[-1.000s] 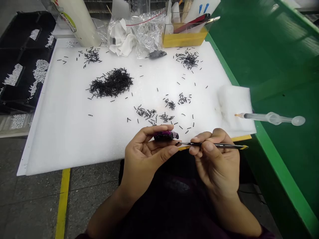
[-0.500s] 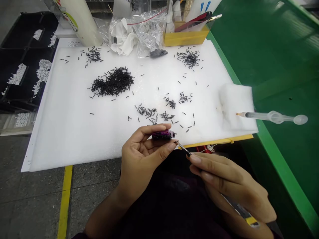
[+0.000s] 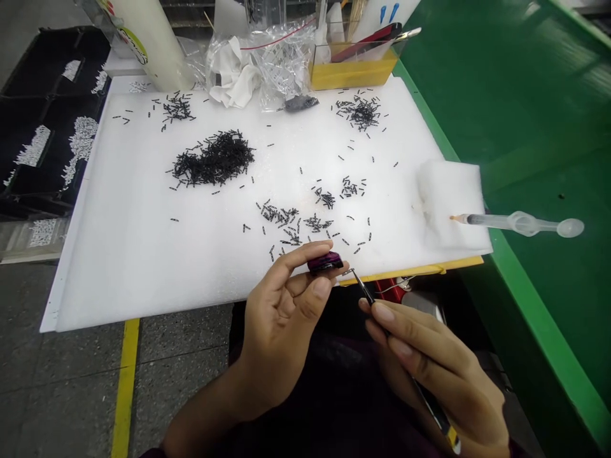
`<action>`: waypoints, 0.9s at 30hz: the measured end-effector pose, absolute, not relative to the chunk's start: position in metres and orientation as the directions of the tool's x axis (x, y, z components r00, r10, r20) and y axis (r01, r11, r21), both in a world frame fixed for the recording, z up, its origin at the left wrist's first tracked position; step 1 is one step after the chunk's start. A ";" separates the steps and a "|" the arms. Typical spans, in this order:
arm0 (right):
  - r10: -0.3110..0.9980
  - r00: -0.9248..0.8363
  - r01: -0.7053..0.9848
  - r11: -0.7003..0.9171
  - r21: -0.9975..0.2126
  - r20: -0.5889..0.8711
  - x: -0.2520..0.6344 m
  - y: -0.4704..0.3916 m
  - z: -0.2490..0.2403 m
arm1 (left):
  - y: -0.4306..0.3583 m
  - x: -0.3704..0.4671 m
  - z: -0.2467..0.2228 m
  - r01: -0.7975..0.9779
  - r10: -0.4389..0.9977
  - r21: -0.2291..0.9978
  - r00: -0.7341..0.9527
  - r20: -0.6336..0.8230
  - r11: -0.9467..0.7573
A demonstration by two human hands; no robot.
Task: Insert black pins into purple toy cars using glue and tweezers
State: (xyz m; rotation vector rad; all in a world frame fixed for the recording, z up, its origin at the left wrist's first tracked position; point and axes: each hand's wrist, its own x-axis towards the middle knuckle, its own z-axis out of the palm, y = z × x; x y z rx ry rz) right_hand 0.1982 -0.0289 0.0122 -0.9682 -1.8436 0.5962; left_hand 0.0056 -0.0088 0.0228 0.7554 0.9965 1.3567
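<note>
Between the thumb and fingers of my left hand (image 3: 281,324) is a small dark purple toy car (image 3: 325,263), tilted above the near edge of the board. My right hand (image 3: 434,356) grips a pair of dark tweezers (image 3: 366,291), their metal tips pointing up and left. A tiny dark strip (image 3: 348,271) is at those tips, just right of the car and close to my left fingertips. Several loose piles of similar small black strips lie beyond my hands, the largest pile (image 3: 214,159) at the left middle.
A white foam board (image 3: 124,242) covers the bench. At its right, a syringe (image 3: 520,222) rests on a foam block (image 3: 458,191). Crumpled plastic bags (image 3: 284,67), a bottle (image 3: 157,44) and a yellow tool box (image 3: 353,74) stand along the back. Black trays (image 3: 28,108) sit at left.
My left hand has moved slightly right and turned the car to another angle. The tweezers have shifted a little right and stand steeper, with the tiny strip now showing at their tips.
</note>
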 end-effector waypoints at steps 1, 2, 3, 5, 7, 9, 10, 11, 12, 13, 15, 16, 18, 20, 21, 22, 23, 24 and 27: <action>0.781 -0.285 0.389 0.624 -0.678 0.555 0.200 -0.027 0.010 | -0.010 0.007 0.022 -0.403 0.990 0.910 -0.056 -0.127 0.094; 0.734 -0.318 0.402 0.678 -0.616 0.601 0.203 -0.025 0.007 | -0.011 0.008 0.021 -0.382 0.990 0.919 -0.056 -0.127 0.096; 0.698 -0.340 0.411 0.713 -0.568 0.630 0.204 -0.024 0.004 | -0.011 0.009 0.020 -0.365 0.990 0.925 -0.056 -0.129 0.100; 0.691 -0.355 0.431 0.719 -0.545 0.630 0.206 -0.025 0.002 | -0.011 0.010 0.019 -0.341 0.989 0.935 -0.064 -0.130 0.101; 0.714 -0.373 0.457 0.697 -0.552 0.593 0.205 -0.026 0.002 | -0.011 0.011 0.019 -0.326 0.989 0.940 -0.072 -0.128 0.098; 0.702 -0.391 0.465 0.708 -0.531 0.595 0.201 -0.027 0.003 | -0.011 0.012 0.019 -0.328 0.990 0.940 -0.071 -0.125 0.095; 0.684 -0.391 0.460 0.725 -0.513 0.616 0.199 -0.027 0.003 | -0.011 0.012 0.020 -0.334 0.989 0.938 -0.070 -0.127 0.096; 0.670 -0.379 0.458 0.735 -0.500 0.638 0.197 -0.026 0.002 | -0.011 0.012 0.020 -0.339 0.989 0.936 -0.068 -0.129 0.098; 0.661 -0.362 0.458 0.741 -0.492 0.657 0.196 -0.026 0.001 | -0.010 0.012 0.020 -0.342 0.989 0.934 -0.067 -0.131 0.100; 0.656 -0.350 0.460 0.742 -0.487 0.669 0.195 -0.025 0.000 | -0.010 0.012 0.020 -0.344 0.989 0.934 -0.066 -0.131 0.100; 0.657 -0.342 0.471 0.738 -0.483 0.672 0.194 -0.025 -0.002 | -0.010 0.012 0.020 -0.342 0.988 0.933 -0.064 -0.138 0.108; 0.659 -0.346 0.475 0.737 -0.481 0.668 0.194 -0.025 -0.003 | -0.010 0.012 0.019 -0.340 0.988 0.934 -0.065 -0.141 0.111; 0.655 -0.358 0.470 0.742 -0.478 0.665 0.194 -0.025 -0.004 | -0.008 0.012 0.018 -0.337 0.987 0.934 -0.066 -0.149 0.118; 0.651 -0.366 0.461 0.747 -0.478 0.665 0.194 -0.025 -0.004 | -0.007 0.012 0.018 -0.333 0.985 0.935 -0.071 -0.156 0.124; 0.648 -0.366 0.455 0.751 -0.479 0.668 0.193 -0.026 -0.004 | -0.007 0.011 0.018 -0.329 0.985 0.936 -0.074 -0.157 0.124; 0.646 -0.364 0.448 0.753 -0.482 0.671 0.193 -0.026 -0.005 | -0.006 0.011 0.018 -0.322 0.985 0.938 -0.077 -0.157 0.124; 0.650 -0.363 0.440 0.751 -0.492 0.668 0.193 -0.027 -0.006 | -0.006 0.011 0.018 -0.314 0.985 0.942 -0.081 -0.153 0.120; 0.656 -0.356 0.431 0.747 -0.506 0.665 0.193 -0.027 -0.007 | -0.006 0.011 0.018 -0.306 0.986 0.945 -0.085 -0.145 0.113; 0.681 -0.337 0.405 0.728 -0.553 0.650 0.195 -0.029 -0.012 | -0.006 0.010 0.017 -0.294 0.987 0.952 -0.098 -0.124 0.090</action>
